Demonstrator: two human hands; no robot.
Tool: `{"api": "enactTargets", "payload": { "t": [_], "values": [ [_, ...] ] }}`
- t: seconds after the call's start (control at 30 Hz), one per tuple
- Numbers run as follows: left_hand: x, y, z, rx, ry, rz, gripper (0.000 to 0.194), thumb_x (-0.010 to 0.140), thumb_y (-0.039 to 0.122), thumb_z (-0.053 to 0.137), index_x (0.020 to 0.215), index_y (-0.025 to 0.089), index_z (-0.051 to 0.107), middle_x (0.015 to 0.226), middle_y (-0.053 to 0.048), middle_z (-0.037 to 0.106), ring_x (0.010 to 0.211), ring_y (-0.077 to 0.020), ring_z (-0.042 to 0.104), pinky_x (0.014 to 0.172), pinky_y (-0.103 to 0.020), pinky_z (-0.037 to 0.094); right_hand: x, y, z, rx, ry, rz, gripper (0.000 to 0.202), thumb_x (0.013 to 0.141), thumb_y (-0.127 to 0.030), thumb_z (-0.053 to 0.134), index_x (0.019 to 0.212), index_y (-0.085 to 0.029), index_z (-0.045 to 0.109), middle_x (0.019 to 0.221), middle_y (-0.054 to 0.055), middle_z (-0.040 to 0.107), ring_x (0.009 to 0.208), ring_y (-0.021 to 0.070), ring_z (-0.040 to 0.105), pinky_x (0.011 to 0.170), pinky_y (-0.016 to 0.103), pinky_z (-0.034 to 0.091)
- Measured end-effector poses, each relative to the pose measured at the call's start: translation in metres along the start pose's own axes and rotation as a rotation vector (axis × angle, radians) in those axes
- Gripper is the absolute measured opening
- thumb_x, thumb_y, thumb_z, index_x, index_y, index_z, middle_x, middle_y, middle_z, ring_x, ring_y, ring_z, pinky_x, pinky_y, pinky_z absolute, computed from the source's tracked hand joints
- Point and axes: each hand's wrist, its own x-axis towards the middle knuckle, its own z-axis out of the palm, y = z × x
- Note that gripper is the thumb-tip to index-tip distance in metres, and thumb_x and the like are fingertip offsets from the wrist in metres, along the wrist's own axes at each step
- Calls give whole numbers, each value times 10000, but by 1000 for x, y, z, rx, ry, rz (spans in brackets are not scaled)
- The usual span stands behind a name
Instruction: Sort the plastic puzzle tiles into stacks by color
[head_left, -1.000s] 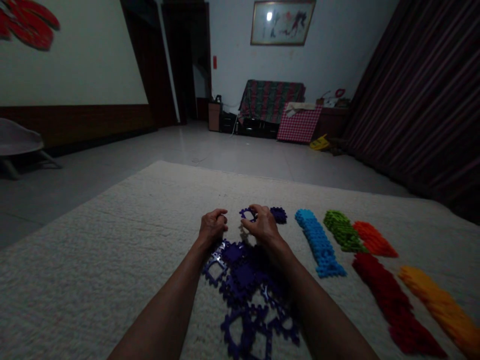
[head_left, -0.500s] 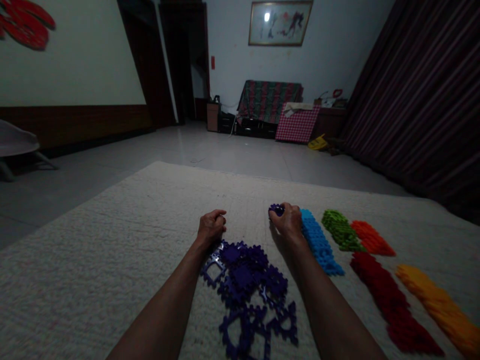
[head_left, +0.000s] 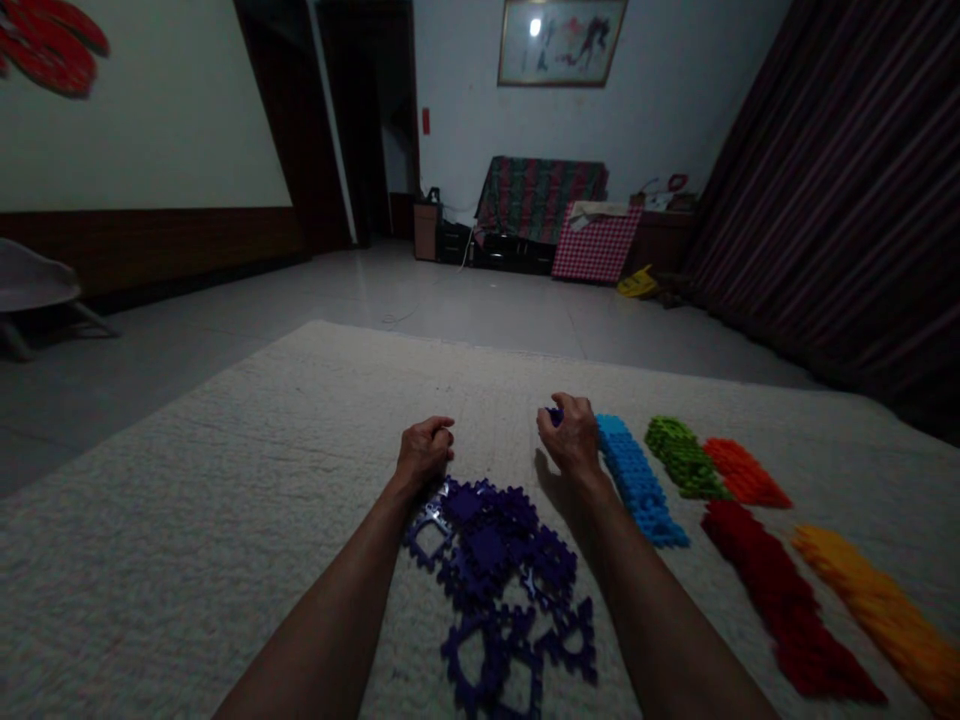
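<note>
The right hand [head_left: 574, 437] has moved rightward to the small purple stack [head_left: 553, 416], toward the rug [head_left: 225, 480]'s far edge; we judge one more piece delivered. Its fingers curve part-open there; we cannot confirm hold. The left hand [head_left: 424, 452] curls loosely beside the purple pile [head_left: 486, 550], contents hidden.

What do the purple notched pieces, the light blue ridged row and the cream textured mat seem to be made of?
Purple notched flat pieces: probably hard plastic, partly glossy; some show bright glints.
Light blue ridged row: perhaps matte plastic, from its even colour and toothed end.
Cream textured mat: apparently matte fabric, from its finely lined surface.
</note>
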Motion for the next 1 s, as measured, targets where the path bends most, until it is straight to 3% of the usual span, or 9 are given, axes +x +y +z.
{"api": "enactTargets", "payload": {
  "t": [0.23, 0.3, 0.43, 0.6, 0.73, 0.87, 1.0],
  "values": [
    [3, -8, 2, -165, 7, 22, 373, 737, 274, 554, 1030, 134, 737, 688, -6, 667, 507, -112, 631, 499, -210, 469, -36, -25, -23, 204, -330, -12, 273, 830, -321, 574, 1016, -183, 718, 999, 99, 718, 842, 208, 671, 814, 364, 554],
    [3, -7, 1, -212, 15, 24, 387, 734, 292, 567, 1043, 127, 732, 738, -27, 694, 533, -119, 642, 528, -229, 502, -56, -26, -40, 263, -402, 1, 304, 826, -365, 602, 1054, -195, 709, 1076, 101, 714, 894, 215, 687, 809, 366, 569],
    [-7, 1, -6, -60, 11, 44, 387, 737, 288, 600, 1057, 122, 740, 804, -69, 744, 679, -166, 703, 656, -275, 562, -101, -22, -79, 382, -520, -3, 421, 825, -441, 636, 1175, -208, 661, 1227, 120, 658, 1063, 242, 684, 890, 387, 574],
    [-51, 8, -21, 96, -16, 174, 356, 753, 276, 658, 1078, 156, 741, 1082, -114, 754, 1005, -231, 715, 938, -376, 559, -144, -22, -111, 348, -600, -75, 612, 795, -456, 709, 1346, -230, 571, 1400, 149, 569, 1321, 287, 540, 1118, 470, 437],
    [-97, 1, -26, 321, 2, 340, 384, 780, 285, 691, 1152, 190, 709, 1333, -137, 650, 1335, -296, 545, 1163, -489, 407, -164, -29, -121, 217, -717, -76, 899, 685, -474, 800, 1474, -204, 464, 1576, 192, 383, 1483, 348, 335, 1203, 533, 298],
    [-130, -4, -26, 459, 19, 353, 481, 839, 316, 656, 1308, 216, 618, 1453, -140, 549, 1404, -303, 466, 1190, -493, 378, -181, -45, -132, 74, -841, -50, 1161, 597, -470, 853, 1574, -165, 305, 1674, 226, 124, 1547, 391, 131, 1228, 553, 203],
    [-149, 2, -17, 582, 31, 311, 578, 904, 372, 593, 1441, 185, 485, 1527, -162, 468, 1440, -299, 419, 1196, -480, 353, -198, -59, -138, 1, -805, -77, 1178, 606, -463, 838, 1596, -222, 247, 1696, 177, 43, 1552, 406, 54, 1221, 599, 139]
  ]
}}
